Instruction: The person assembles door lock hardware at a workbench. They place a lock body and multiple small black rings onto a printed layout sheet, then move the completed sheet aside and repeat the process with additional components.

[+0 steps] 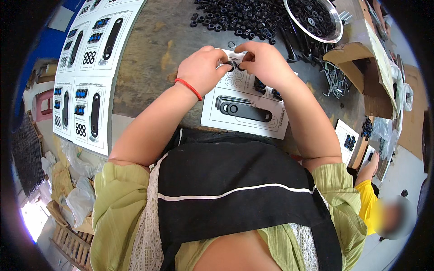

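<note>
My left hand (201,67), with a red cord at its wrist, pinches a small black ring (232,66) between thumb and fingers. Close beside it, my right hand (266,62) has thumb and fingertips closed on another dark ring (241,67), mostly hidden by the fingers. Both hands are over the upper part of a white card (281,124) printed with outlines, including circles. A long black plate with rounded ends (246,111) lies on the card's lower part, beside thin hex keys (226,99). Dark bolts (260,86) sit partly under my right wrist.
Beyond my hands spreads a heap of black nuts (239,18), with a metal bowl (337,34) of dark rings at its right. Loose hex keys (335,81) lie near an open cardboard box (361,58). Filled cards (101,67) are at the left. A person in yellow (367,203) is at the right.
</note>
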Action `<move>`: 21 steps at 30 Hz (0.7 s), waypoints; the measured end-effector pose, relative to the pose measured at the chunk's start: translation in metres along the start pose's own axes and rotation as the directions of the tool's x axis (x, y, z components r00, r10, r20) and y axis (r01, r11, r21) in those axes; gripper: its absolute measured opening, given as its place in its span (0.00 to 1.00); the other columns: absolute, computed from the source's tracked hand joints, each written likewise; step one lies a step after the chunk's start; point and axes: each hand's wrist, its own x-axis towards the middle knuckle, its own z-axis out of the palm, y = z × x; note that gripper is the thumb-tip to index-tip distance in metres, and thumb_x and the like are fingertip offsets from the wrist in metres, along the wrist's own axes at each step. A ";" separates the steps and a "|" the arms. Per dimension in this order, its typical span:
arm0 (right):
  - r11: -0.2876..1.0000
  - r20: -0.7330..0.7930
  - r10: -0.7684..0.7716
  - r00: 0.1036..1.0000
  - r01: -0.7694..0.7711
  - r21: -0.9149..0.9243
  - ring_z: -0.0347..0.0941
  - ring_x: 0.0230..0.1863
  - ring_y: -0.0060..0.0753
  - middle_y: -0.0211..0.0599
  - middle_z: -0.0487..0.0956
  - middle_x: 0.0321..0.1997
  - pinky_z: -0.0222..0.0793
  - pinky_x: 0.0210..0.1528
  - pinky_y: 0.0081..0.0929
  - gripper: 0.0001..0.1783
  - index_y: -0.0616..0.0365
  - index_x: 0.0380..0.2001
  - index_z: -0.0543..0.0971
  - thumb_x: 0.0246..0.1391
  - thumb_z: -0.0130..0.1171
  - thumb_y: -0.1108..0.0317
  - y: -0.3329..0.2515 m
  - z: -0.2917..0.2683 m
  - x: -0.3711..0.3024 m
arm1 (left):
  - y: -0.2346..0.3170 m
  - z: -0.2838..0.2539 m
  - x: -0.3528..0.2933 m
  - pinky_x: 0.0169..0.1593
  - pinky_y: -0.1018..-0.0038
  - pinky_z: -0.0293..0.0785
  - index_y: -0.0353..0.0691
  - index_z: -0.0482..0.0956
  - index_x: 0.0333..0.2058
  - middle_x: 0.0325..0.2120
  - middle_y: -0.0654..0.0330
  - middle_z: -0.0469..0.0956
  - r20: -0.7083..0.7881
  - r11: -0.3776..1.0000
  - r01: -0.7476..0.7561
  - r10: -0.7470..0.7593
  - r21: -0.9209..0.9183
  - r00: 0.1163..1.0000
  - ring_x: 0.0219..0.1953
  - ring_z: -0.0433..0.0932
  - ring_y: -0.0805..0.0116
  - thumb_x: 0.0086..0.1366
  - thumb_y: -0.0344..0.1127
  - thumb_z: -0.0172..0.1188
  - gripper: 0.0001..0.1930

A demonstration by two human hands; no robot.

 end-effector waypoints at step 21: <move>0.935 -0.107 0.017 0.994 -0.054 -0.351 0.79 0.38 0.45 0.36 0.79 0.37 0.76 0.40 0.40 0.11 0.51 0.37 0.84 0.52 0.62 0.61 -0.008 0.019 -0.028 | -0.002 -0.003 -0.005 0.33 0.70 0.71 0.45 0.82 0.34 0.26 0.62 0.73 -0.038 0.999 0.044 -0.044 0.012 0.998 0.28 0.74 0.64 0.56 0.40 0.67 0.10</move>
